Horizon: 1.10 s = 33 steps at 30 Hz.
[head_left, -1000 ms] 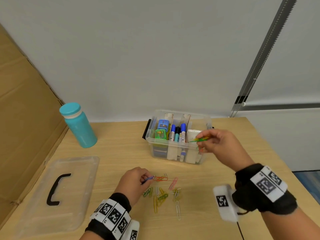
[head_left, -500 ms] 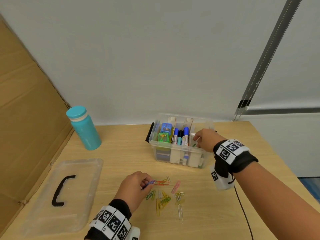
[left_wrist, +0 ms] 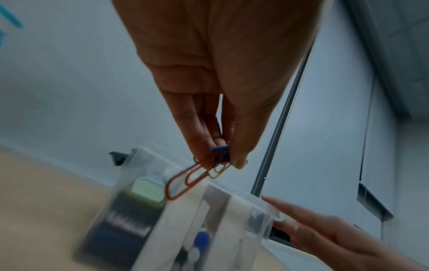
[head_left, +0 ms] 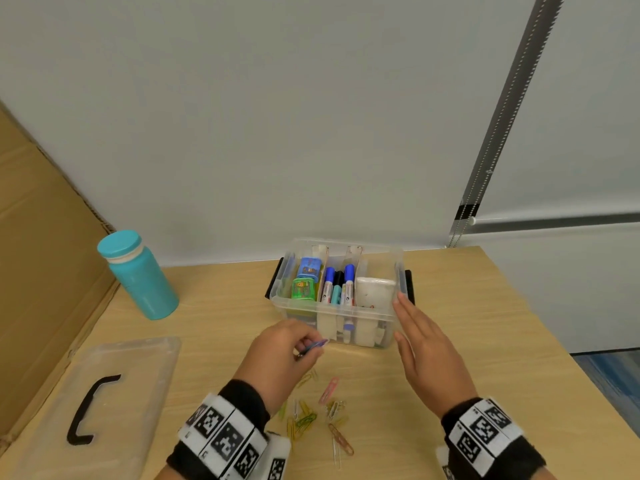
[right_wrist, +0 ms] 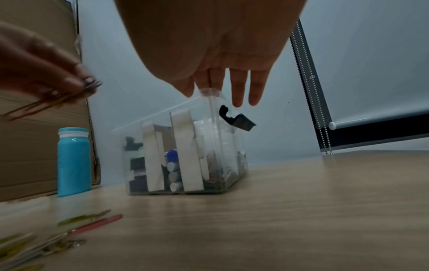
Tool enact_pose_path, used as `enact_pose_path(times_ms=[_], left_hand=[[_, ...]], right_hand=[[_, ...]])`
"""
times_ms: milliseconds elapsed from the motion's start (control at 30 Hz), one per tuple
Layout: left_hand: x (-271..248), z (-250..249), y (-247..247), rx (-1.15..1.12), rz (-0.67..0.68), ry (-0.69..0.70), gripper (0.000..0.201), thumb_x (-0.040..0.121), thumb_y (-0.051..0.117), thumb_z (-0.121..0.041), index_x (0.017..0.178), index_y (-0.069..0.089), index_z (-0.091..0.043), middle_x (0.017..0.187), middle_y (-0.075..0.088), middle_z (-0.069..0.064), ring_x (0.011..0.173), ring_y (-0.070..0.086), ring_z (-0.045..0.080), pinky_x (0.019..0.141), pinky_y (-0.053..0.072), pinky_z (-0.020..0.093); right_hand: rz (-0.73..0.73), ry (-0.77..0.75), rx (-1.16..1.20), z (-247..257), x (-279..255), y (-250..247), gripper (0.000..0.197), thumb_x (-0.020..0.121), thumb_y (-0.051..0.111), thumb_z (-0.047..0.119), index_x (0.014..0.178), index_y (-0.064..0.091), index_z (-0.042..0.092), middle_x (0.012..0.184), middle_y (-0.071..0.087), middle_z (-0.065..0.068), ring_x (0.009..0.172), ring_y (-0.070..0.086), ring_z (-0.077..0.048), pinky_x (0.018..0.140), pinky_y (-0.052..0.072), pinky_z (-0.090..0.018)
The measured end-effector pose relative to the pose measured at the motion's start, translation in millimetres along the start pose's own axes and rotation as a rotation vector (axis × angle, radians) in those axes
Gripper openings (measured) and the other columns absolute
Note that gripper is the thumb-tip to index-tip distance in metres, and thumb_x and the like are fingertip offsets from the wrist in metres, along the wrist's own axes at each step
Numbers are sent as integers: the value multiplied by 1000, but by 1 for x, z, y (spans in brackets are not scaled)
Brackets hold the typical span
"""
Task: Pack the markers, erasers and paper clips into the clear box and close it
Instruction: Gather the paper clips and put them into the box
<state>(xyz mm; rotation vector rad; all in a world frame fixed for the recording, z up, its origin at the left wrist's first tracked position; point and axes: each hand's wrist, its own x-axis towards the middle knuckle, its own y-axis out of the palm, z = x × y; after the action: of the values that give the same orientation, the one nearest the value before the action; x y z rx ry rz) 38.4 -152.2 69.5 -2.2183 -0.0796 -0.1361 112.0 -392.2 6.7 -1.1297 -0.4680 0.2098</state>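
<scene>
The clear box (head_left: 398,271) stands open at the back of the table, with erasers (head_left: 304,288), markers (head_left: 337,287) and a white block (head_left: 375,291) in its compartments. My left hand (head_left: 284,355) is lifted just in front of the box and pinches a small bunch of paper clips (left_wrist: 197,175), among them an orange and a yellow one. My right hand (head_left: 426,348) is flat with straight fingers at the box's front right corner (right_wrist: 209,92), its fingertips at the rim. Several coloured paper clips (head_left: 318,415) lie loose on the table near me.
The clear lid (head_left: 93,403) with a black handle lies flat at the left. A teal bottle (head_left: 138,275) stands at the back left by a cardboard sheet (head_left: 38,254). The table's right edge (head_left: 554,341) is close to the box.
My left hand has lifted off the table with the clips toward the box. My right hand has come out of the box empty and flattened by its front right corner.
</scene>
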Motion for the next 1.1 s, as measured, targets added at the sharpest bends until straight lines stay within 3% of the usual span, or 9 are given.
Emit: enact_pose_path(times_ms=[100, 200, 267, 367, 567, 733, 933, 1033, 1100], left_hand=[[33, -28, -4, 89, 11, 60, 12, 89, 60, -27, 100, 65, -24, 89, 54, -14, 81, 52, 1, 72, 41, 10], [75, -51, 4, 155, 34, 81, 12, 91, 58, -25, 98, 65, -19, 86, 54, -8, 79, 52, 8, 79, 48, 23], [104, -63, 17, 258, 112, 97, 17, 91, 57, -24, 103, 66, -15, 96, 63, 0, 87, 58, 16, 86, 50, 31], [135, -74, 38, 445, 314, 70, 23, 92, 56, -19, 111, 66, -11, 113, 65, 10, 104, 61, 26, 92, 49, 34], [151, -75, 55, 516, 465, 46, 24, 91, 58, -23, 106, 68, -7, 108, 68, 13, 98, 64, 27, 88, 50, 34], [130, -62, 46, 262, 339, 126, 29, 95, 49, -21, 121, 62, -16, 118, 66, 1, 106, 61, 14, 89, 43, 21], [101, -47, 26, -69, 105, 197, 31, 96, 45, -11, 121, 61, -18, 119, 63, -1, 109, 57, 10, 97, 45, 23], [76, -28, 12, -133, 14, 152, 29, 95, 48, -13, 120, 60, -23, 118, 61, -7, 108, 56, 3, 96, 44, 18], [54, -10, 5, -97, -26, 127, 28, 95, 50, -15, 119, 60, -25, 116, 60, -11, 105, 55, 1, 95, 44, 17]], right_hand=[[-10, 5, 15, -2, 1, 4, 56, 96, 12, 46, 150, 12, 30, 158, 12, 13, 144, 19, -7, 117, 26, -34], [-10, 7, 37, -2, 1, 7, 56, 97, 12, 44, 151, 13, 29, 158, 9, 14, 144, 17, -6, 117, 25, -35], [-10, 3, 41, -2, 1, 8, 56, 97, 12, 43, 151, 14, 28, 158, 10, 13, 144, 17, -7, 117, 24, -35], [-5, -3, 52, -3, 1, 8, 58, 96, 12, 43, 151, 15, 28, 158, 10, 13, 144, 18, -7, 117, 23, -35], [-12, -18, 73, -3, 0, 7, 58, 96, 12, 43, 151, 13, 28, 158, 9, 13, 144, 17, -8, 117, 20, -33], [-24, -31, 50, -2, 0, 6, 58, 96, 14, 41, 151, 18, 23, 158, 13, 8, 143, 25, -11, 115, 23, -32], [2, -23, 61, 2, -2, -1, 58, 97, 16, 42, 151, 15, 23, 159, 12, 8, 144, 18, -10, 118, 21, -31], [-52, -19, 101, 11, -10, -6, 53, 98, 35, 32, 148, 26, 20, 158, 16, 5, 143, 20, -11, 116, 26, -33], [-129, -79, 84, 21, -19, -10, 45, 93, 48, 23, 138, 43, 17, 150, 32, 2, 136, 32, -13, 109, 33, -29]])
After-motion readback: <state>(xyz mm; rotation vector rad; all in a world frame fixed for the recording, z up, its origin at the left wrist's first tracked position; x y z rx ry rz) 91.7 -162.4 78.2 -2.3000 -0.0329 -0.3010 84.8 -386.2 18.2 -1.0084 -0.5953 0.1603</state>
